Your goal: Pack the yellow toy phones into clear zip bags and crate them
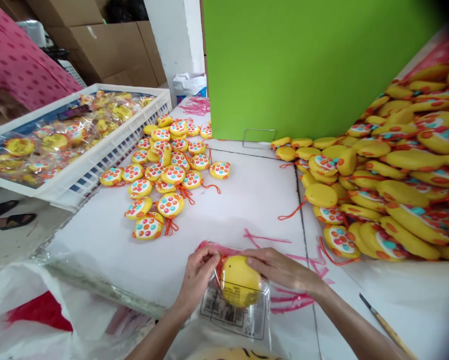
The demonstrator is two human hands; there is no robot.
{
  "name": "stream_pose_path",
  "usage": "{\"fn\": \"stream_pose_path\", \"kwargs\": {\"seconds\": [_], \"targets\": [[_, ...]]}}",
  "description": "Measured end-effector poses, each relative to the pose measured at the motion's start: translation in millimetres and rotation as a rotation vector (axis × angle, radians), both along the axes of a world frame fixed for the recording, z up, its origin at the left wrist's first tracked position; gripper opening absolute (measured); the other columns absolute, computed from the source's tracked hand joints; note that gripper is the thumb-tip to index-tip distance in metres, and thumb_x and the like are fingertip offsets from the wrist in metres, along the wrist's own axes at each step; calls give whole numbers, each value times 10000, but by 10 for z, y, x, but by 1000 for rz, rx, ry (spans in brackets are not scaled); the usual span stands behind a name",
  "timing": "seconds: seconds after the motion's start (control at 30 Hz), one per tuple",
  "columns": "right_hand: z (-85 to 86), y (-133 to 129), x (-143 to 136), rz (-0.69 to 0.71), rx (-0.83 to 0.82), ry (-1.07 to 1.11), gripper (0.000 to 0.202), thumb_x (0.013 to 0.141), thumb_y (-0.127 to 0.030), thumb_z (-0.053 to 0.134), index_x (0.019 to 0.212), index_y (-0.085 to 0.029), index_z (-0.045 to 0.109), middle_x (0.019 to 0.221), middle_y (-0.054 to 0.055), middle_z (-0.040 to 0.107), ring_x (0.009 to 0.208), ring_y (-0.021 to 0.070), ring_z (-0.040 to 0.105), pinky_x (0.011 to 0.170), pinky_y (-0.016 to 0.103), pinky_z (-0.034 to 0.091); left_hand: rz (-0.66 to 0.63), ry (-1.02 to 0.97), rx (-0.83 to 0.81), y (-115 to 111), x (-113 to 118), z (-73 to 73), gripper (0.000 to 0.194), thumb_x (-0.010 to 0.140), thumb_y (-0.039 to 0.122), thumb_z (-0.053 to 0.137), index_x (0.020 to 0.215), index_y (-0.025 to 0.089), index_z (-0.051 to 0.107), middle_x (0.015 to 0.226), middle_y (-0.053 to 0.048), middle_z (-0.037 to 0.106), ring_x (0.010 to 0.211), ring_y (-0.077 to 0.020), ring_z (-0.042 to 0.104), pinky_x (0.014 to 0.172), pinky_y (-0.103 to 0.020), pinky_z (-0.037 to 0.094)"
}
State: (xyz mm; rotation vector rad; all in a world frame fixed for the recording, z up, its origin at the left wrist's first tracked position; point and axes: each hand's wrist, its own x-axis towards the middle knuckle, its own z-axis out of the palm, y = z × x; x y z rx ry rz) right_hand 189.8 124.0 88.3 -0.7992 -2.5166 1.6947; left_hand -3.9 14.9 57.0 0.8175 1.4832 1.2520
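In front of me is a clear plastic bag (243, 325) with dark print and a pink-red upper edge. A round yellow toy (240, 285) sits in it, plain side up, with a small hole near its top. My left hand (197, 275) is closed, pinching the bag's upper left edge beside the toy's orange-red cord. My right hand (279, 267) rests its fingers over the toy's upper right and grips toy and bag there; its thumb is hidden. Beyond the hands lies a group of similar toys (170, 205), dotted sides up, with orange cords.
A large heap of yellow toys (400, 190) fills the right side beside a green panel (303, 70). On the left, a white crate (64, 182) holds bagged toys. Pink strips (292, 300) and a wooden-handled pointed tool (387, 327) lie on the white table. A person in pink (25, 60) stands far left.
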Motion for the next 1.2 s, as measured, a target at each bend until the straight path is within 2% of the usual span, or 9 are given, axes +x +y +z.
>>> {"fn": "stream_pose_path", "kwargs": {"seconds": [0.13,0.3,0.43,0.53,0.67,0.9,0.97,1.07,1.2], "targets": [[-51,-168,-94,97,345,-94,388,961,-312,368,733,-196,660,705,8,619,612,132,540,568,234,389,-21,-19,-76,1,17,-11,189,827,314,562,717,164,593,712,-14,627,679,-140,562,641,-226,436],[-124,-364,-252,-89,675,-150,238,939,-224,448,823,-225,655,854,30,648,768,170,578,601,247,395,-13,-127,-109,38,-25,-62,199,839,356,557,784,169,594,794,-32,663,759,-167,610,729,-275,490],[-193,-371,-435,-258,662,-13,151,916,-181,498,907,-213,645,840,23,651,776,163,573,639,249,425,-70,-209,-122,84,-91,-91,181,854,338,541,906,173,594,825,-41,691,783,-174,630,773,-300,497],[-275,-344,-578,-303,634,32,147,918,-171,497,908,-208,639,811,17,653,762,153,578,664,244,439,-118,-142,-118,120,-133,-110,209,846,308,540,963,159,627,863,-53,695,804,-173,624,777,-277,483],[-326,-317,-699,-260,680,-12,141,908,-133,500,906,-197,625,825,22,657,783,152,590,691,244,436,-181,17,-97,155,-148,-98,223,844,276,507,934,147,665,870,-54,680,813,-179,599,756,-266,464],[-197,-292,-775,-161,755,-110,134,851,-73,515,827,-173,600,770,32,635,716,166,573,602,260,374,-264,420,-95,145,-125,7,223,869,246,453,880,175,664,696,-10,618,637,-152,529,605,-239,403],[-192,-270,-751,-239,722,-79,168,879,-109,481,778,-182,595,741,26,627,700,157,572,602,255,370,-286,418,-81,131,-130,20,224,875,257,457,918,192,666,768,-26,659,694,-167,580,647,-243,427],[-249,-222,-539,-470,586,-26,176,889,-167,466,792,-197,610,753,17,641,682,139,581,628,241,390,-280,320,-76,109,-162,10,226,877,281,459,966,199,650,913,-53,695,816,-187,634,733,-254,464],[-424,-153,200,-858,507,-165,177,853,-272,479,880,-194,637,819,48,680,676,165,601,670,270,432,-186,163,-170,91,-246,-45,195,854,334,489,878,181,608,831,-57,713,776,-190,660,718,-267,491]]}}
